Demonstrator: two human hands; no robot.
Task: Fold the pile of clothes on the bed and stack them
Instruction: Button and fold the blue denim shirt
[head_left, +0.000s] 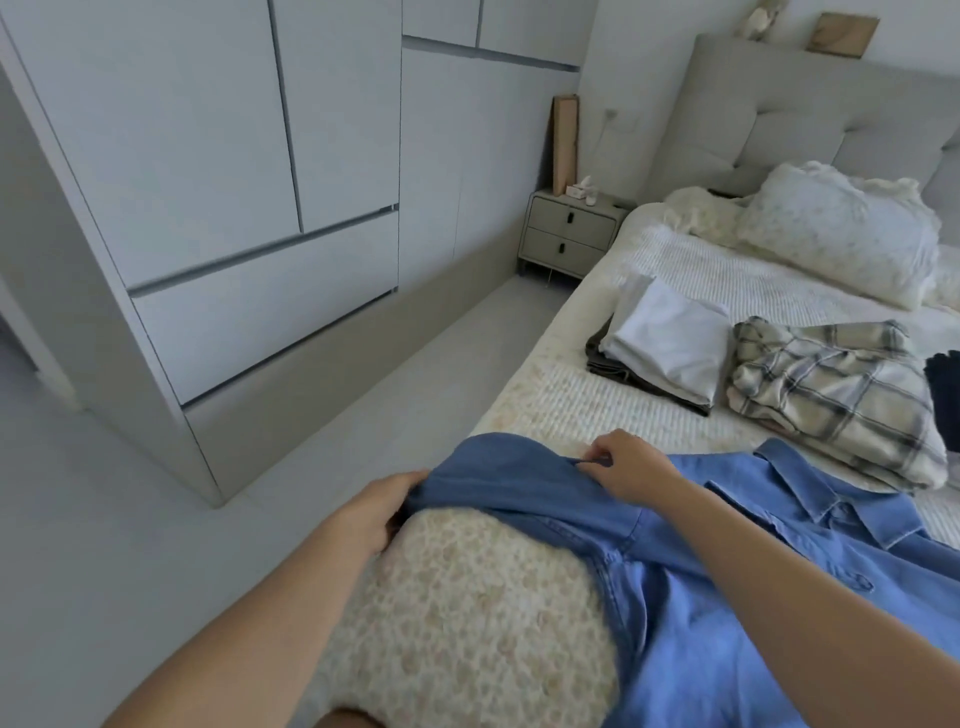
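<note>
Pinching the sleeve of the blue denim shirt (727, 571) with both hands: left hand (382, 512) gripping the cuff end at the bed's (545, 405) near corner, right hand (626, 462) nipping the fabric farther up. Lying spread across the cream bedspread, collar toward the plaid shirt (831, 400). Sitting beyond, a folded stack (670, 348), white on dark.
</note>
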